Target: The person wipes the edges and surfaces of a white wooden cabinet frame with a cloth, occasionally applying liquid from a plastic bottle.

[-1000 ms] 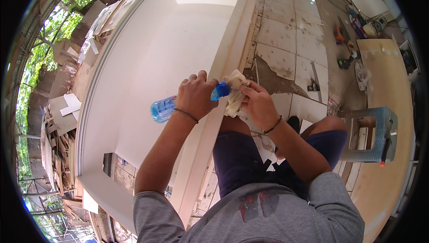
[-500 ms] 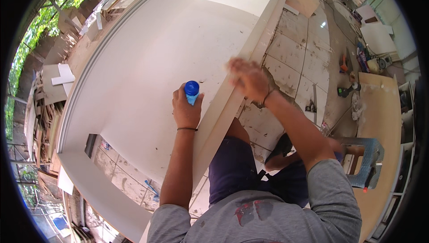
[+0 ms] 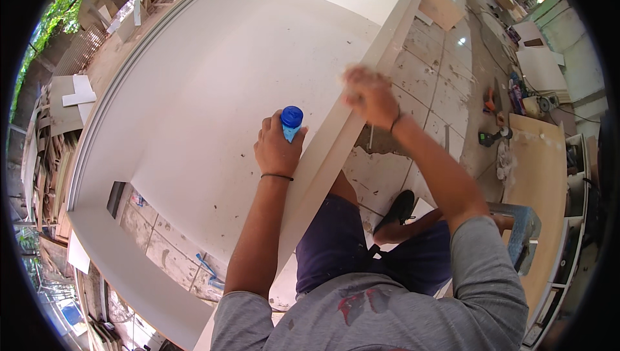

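A small plastic bottle point(image 3: 291, 127) is in the person's left hand point(image 3: 278, 149), just inside the right-hand long edge of a large white panel point(image 3: 206, 99). A raised white rail point(image 3: 332, 142) runs along that edge, from the far right corner down toward the person's legs. The right hand point(image 3: 372, 97) is at the rail, farther from the person's body than the bottle and to its right. The left hand is the nearer one, touching the bottle; a gap separates the right hand from it.

The bottle's long axis points largely up toward the viewer, cap end nearest, so its length looks short. Whether its base touches the panel cannot be told.

The left fingers and thumb wrap around the bottle's sides. The right hand is blurred and seems curled; whether it holds anything cannot be told.

The bottle has a round, deep blue cap and a paler, light blue body, which shows only in a strip between thumb and fingers.
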The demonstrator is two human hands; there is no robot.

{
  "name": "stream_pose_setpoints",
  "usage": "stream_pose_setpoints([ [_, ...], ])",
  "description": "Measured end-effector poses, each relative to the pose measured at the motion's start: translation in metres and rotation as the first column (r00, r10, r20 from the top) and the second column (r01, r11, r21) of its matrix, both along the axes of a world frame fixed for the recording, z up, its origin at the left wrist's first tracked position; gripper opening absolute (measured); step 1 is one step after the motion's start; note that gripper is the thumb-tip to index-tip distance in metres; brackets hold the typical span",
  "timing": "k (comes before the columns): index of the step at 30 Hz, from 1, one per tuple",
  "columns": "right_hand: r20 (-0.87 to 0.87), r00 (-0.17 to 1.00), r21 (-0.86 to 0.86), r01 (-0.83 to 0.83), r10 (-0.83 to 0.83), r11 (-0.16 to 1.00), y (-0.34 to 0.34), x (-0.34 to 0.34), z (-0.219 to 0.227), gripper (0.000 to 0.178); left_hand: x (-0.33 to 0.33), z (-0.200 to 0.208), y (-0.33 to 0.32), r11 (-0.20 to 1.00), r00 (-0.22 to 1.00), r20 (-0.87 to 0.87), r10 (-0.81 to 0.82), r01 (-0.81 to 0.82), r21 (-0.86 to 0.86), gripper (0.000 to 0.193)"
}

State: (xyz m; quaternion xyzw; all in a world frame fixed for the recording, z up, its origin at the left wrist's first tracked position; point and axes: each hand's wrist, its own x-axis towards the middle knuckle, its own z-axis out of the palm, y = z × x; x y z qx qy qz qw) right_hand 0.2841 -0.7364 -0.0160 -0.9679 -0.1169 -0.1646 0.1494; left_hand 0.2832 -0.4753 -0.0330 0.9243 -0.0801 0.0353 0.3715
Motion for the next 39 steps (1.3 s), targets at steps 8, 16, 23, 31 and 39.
stream_pose_setpoints([
  [8,-0.127,0.99,0.051,0.075,-0.068,0.996,-0.029,0.007,0.016,0.044,-0.004,0.004,-0.008,0.999,1.0,-0.008,-0.023,0.023,0.036,0.059],
  [16,-0.085,0.994,-0.005,-0.072,0.071,0.997,0.006,-0.01,0.012,0.045,-0.004,0.003,0.001,0.995,1.0,-0.01,-0.011,0.012,0.099,0.059],
  [23,-0.065,0.993,-0.095,-0.104,0.098,0.99,0.031,-0.02,0.028,0.043,-0.004,0.006,0.003,0.994,0.999,-0.047,-0.005,0.01,0.105,0.056],
  [31,0.055,0.995,-0.156,0.089,-0.081,0.984,-0.039,0.025,0.023,0.044,-0.004,0.005,-0.014,0.996,0.998,-0.028,-0.052,0.054,0.074,0.055],
  [39,-0.022,0.984,-0.04,-0.178,0.178,0.983,0.001,-0.016,0.017,0.056,-0.002,0.002,0.0,0.998,0.995,-0.095,-0.014,0.02,0.064,0.056],
])
